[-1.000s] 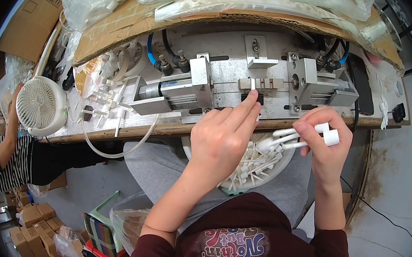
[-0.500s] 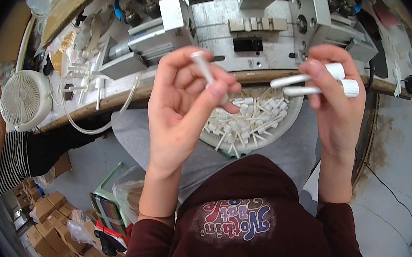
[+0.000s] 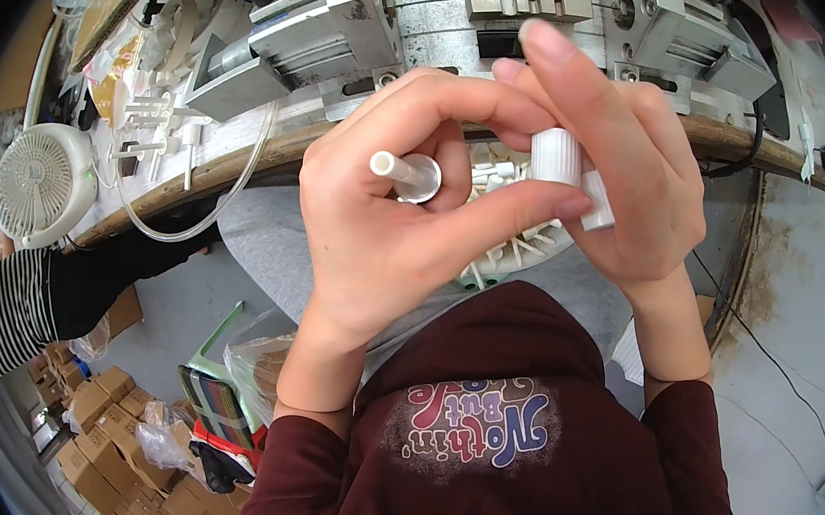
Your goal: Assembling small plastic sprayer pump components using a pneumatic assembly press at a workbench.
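In the head view, the left hand (image 3: 361,217) curls around a smooth, hollow white tube (image 3: 392,167) while finger and thumb pinch a ribbed cylindrical cap (image 3: 555,158); the right hand (image 3: 647,182) grips a second white cap (image 3: 598,203) just beside it.

Workbench (image 3: 722,139): wooden front edge, pale top. Floor (image 3: 823,271) smooth grey, brown stains (image 3: 767,229) near the bench's right end, 1 black cable (image 3: 791,370) across that side. 1 green-framed chair (image 3: 221,335) lower left, plaid fabric (image 3: 216,403) on it. Cardboard boxes (image 3: 100,456) piled farther left, clear plastic (image 3: 161,445) among them. Light even.
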Motion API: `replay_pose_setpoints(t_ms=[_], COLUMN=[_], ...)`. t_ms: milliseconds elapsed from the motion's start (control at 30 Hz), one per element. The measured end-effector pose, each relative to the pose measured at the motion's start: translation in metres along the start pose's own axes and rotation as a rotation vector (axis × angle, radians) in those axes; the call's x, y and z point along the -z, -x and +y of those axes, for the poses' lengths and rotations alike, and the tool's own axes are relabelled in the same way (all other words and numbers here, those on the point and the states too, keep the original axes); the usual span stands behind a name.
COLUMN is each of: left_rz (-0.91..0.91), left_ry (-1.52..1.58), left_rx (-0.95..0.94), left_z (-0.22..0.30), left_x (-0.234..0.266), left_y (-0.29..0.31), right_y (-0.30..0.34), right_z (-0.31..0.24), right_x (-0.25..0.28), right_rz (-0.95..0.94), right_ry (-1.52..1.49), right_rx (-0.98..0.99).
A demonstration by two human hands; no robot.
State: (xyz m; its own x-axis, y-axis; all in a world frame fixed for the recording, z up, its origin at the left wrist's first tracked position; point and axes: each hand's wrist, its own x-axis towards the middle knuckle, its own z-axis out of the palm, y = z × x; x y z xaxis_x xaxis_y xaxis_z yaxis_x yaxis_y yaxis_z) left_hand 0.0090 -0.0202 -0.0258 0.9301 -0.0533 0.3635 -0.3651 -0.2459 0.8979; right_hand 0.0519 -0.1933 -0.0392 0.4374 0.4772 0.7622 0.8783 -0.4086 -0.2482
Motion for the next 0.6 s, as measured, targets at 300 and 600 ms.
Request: replay_pose_setpoints(t_ms=[300, 600], left_rz=[0.126, -0.048], left_ry=[-0.578, -0.889], left_rx=[-0.367, -0.264], left_z=[-0.029, -0.022], left_x=[-0.010, -0.015], left_y=[-0.008, -0.023], right_y=[0.014, 0.029], right_z=[0.018, 0.014], right_x=[0.018, 0.032], right_rz=[0.171, 0.175], right_ry=[0.031, -0.451], right_rx=[-0.192, -0.330])
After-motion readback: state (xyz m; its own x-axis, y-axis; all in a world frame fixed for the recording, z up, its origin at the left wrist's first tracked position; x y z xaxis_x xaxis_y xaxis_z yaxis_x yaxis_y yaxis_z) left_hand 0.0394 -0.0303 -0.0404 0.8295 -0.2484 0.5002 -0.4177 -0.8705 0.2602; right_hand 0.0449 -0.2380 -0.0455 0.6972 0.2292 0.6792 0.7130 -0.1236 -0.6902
